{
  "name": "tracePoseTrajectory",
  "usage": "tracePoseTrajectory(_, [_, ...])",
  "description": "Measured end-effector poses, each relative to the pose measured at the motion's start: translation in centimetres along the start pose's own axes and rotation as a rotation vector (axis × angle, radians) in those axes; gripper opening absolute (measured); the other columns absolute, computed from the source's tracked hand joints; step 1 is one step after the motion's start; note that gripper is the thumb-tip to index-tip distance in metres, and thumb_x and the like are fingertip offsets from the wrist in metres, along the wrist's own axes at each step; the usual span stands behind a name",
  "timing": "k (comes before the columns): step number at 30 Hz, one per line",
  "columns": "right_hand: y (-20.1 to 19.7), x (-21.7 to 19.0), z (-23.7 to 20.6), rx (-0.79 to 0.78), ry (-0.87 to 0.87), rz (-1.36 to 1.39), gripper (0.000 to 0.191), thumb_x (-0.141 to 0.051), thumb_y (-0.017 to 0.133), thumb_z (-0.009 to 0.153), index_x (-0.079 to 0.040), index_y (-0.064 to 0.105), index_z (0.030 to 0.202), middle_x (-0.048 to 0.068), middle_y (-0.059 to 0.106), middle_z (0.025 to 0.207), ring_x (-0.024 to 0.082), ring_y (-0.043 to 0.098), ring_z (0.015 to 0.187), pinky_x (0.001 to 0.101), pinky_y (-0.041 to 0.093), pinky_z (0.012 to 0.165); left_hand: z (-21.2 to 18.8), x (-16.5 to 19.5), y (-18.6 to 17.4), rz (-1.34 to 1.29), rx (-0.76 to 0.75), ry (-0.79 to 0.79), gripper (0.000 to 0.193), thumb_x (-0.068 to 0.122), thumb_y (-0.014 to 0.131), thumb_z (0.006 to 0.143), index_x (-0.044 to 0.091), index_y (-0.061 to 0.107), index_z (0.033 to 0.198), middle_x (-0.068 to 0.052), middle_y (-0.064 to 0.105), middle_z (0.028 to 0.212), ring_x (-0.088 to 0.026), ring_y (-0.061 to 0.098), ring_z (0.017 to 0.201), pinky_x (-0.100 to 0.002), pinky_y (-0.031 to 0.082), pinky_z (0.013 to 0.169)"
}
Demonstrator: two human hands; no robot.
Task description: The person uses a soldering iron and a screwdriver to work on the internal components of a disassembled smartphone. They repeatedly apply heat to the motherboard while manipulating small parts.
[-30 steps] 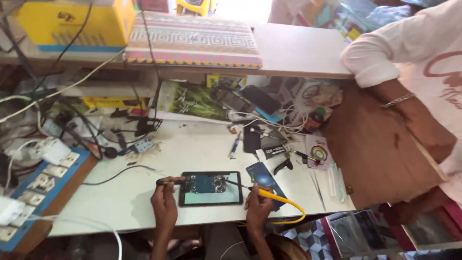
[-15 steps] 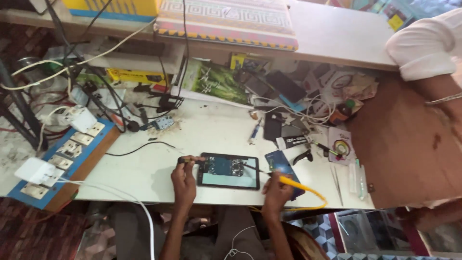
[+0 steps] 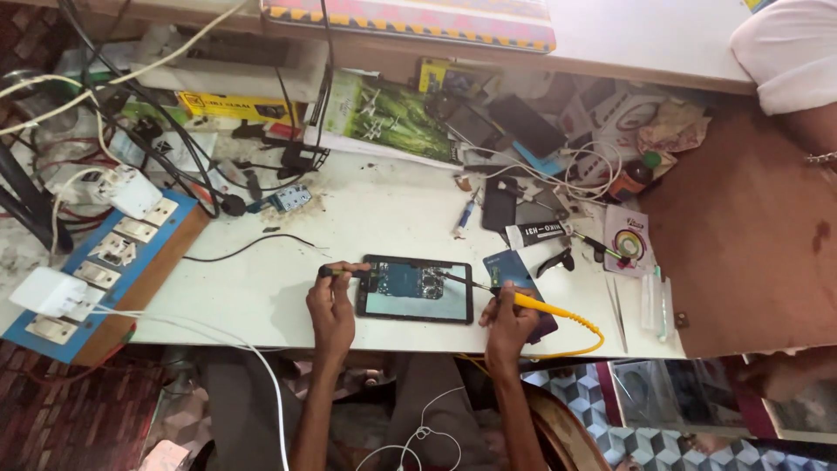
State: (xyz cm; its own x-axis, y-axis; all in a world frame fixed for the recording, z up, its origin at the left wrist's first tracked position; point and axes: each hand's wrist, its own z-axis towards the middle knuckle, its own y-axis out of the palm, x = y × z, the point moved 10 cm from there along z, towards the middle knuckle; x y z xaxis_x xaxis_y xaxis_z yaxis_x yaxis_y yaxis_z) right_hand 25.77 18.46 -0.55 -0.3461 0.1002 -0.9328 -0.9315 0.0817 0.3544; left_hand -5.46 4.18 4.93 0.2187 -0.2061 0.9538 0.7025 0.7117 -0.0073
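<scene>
Opened phone (image 3: 417,289) lying flat near the front edge of the white tabletop (image 3: 384,218), back cover off, circuit board showing. Left hand (image 3: 332,307) gripping a thin dark tool (image 3: 342,272), tip touching the phone's left end. Right hand (image 3: 509,316) clasped round a yellow-handled soldering iron (image 3: 523,302), tip over the board, yellow cord looping toward the right edge. Tweezers (image 3: 617,302) near that edge. Blue switchboard (image 3: 87,262) along the left edge.
</scene>
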Motion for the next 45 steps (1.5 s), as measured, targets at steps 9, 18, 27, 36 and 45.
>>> tracePoseTrajectory(9, [0.8,-0.7,0.1,0.004,-0.011,-0.037,0.021,-0.017,0.06,0.104,-0.005,0.048,0.091,0.004,0.052,0.059,0.012,0.046,0.043,0.0263,0.038,0.04,0.2,1.9,0.2,-0.069,-0.008,0.212,0.023,0.019,0.048,0.115,0.001,0.061,0.11,-0.009,0.077,0.107,-0.012,0.068,0.095,-0.03,0.051,0.089])
tracePoseTrajectory(18, [1.5,-2.2,-0.6,-0.036,-0.063,-0.098,0.023,-0.02,0.058,0.105,-0.005,0.047,0.092,0.004,0.052,0.059,0.011,0.047,0.045,0.0254,0.039,0.041,0.3,1.4,0.1,-0.031,0.012,0.133,0.026,0.023,0.048,0.112,0.002,0.063,0.106,-0.007,0.077,0.103,-0.009,0.061,0.083,-0.028,0.048,0.08])
tracePoseTrajectory(27, [1.1,-1.5,-0.3,-0.046,-0.031,-0.091,0.026,-0.023,0.058,0.107,-0.004,0.05,0.093,0.006,0.053,0.062,0.012,0.047,0.046,0.0262,0.039,0.042,0.5,0.1,0.0,-0.011,0.014,-0.069,0.029,0.025,0.048,0.106,0.002,0.066,0.105,-0.007,0.079,0.101,-0.012,0.04,0.05,-0.03,0.035,0.05])
tracePoseTrajectory(36, [-0.6,-0.2,0.2,0.041,-0.028,-0.152,0.03,-0.026,0.056,0.109,0.0,0.052,0.096,0.005,0.052,0.062,0.012,0.049,0.048,0.0268,0.04,0.043,0.3,-0.9,-0.1,0.087,0.063,0.049,0.029,0.021,0.051,0.107,-0.001,0.069,0.102,-0.012,0.076,0.099,-0.025,0.069,0.092,-0.037,0.052,0.084])
tracePoseTrajectory(45, [-0.3,-0.6,0.1,0.032,-0.042,-0.089,0.029,-0.027,0.054,0.104,-0.002,0.049,0.118,0.009,0.062,0.077,0.013,0.054,0.047,0.0247,0.037,0.04,0.6,-2.0,0.3,-0.012,0.042,-0.019,0.024,0.019,0.05,0.105,0.001,0.065,0.102,-0.013,0.078,0.094,-0.021,0.072,0.084,-0.035,0.053,0.078])
